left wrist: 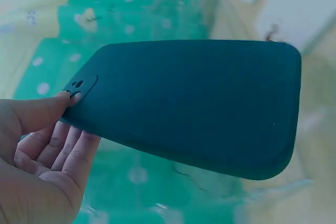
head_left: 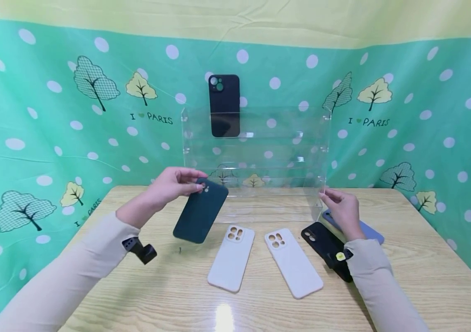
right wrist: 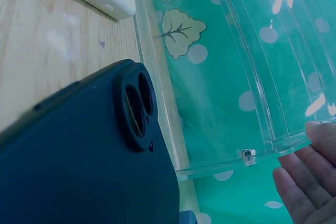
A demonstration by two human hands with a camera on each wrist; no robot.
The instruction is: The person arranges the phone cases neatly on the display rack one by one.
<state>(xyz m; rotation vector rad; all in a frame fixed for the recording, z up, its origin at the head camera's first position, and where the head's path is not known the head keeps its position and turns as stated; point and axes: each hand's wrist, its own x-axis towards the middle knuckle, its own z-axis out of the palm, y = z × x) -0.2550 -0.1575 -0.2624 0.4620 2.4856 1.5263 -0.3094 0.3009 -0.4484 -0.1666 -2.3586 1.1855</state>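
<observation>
My left hand (head_left: 177, 184) pinches a dark green phone case (head_left: 202, 212) by its camera-cutout end, thumb on the back face. The case hangs tilted above the table, left of a clear acrylic display rack (head_left: 260, 191). In the left wrist view, the green case (left wrist: 199, 103) reaches out flat from the thumb and fingers. My right hand (head_left: 343, 210) grips the rack's right side edge near its lower front. The right wrist view shows the thumb on one side of the clear panel (right wrist: 231, 166) and the fingers beyond it. A black phone case (head_left: 224, 106) stands on the rack's top tier.
Two white phone cases, one on the left (head_left: 232, 258) and one on the right (head_left: 293, 263), lie before the rack on the wooden table (head_left: 135, 295). A black case (head_left: 322, 244) and a blue case (head_left: 372, 233) lie under my right forearm. A green patterned cloth (head_left: 44, 115) hangs behind.
</observation>
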